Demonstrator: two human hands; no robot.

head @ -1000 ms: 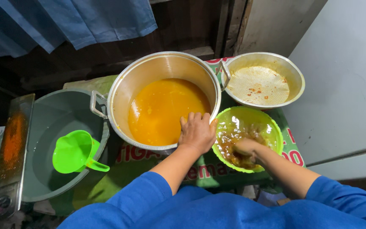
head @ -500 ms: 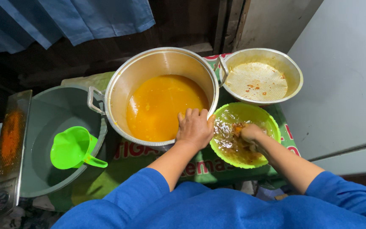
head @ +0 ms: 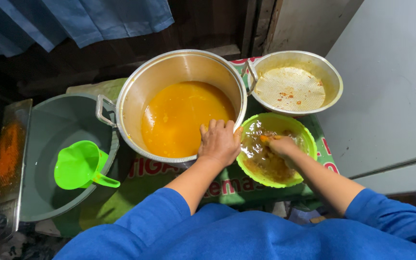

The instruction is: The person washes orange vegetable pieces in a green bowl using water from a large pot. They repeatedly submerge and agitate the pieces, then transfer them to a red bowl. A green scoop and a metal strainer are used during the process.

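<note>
My left hand (head: pixel 220 142) lies over the near rim of a large metal pot (head: pixel 136 91), fingers curled onto the edge. The pot holds orange liquid (head: pixel 179 120). Just to its right stands a lime-green bowl (head: pixel 309 147) with brownish wet pulp and liquid. My right hand (head: pixel 281 145) is down inside that bowl, fingers closed around a bit of orange pulp (head: pixel 264 138). Both arms wear blue sleeves.
A metal basin with a mesh strainer (head: pixel 290 89) sits behind the green bowl. Left of the pot is a grey tub (head: pixel 49 120) with a green scoop (head: pixel 80 163) in it. A metal slab stained orange (head: pixel 6 159) lies at far left. A pale wall stands on the right.
My right hand has shifted a little toward the far side of the green bowl, still in the pulp. My left hand stays on the pot's rim.
</note>
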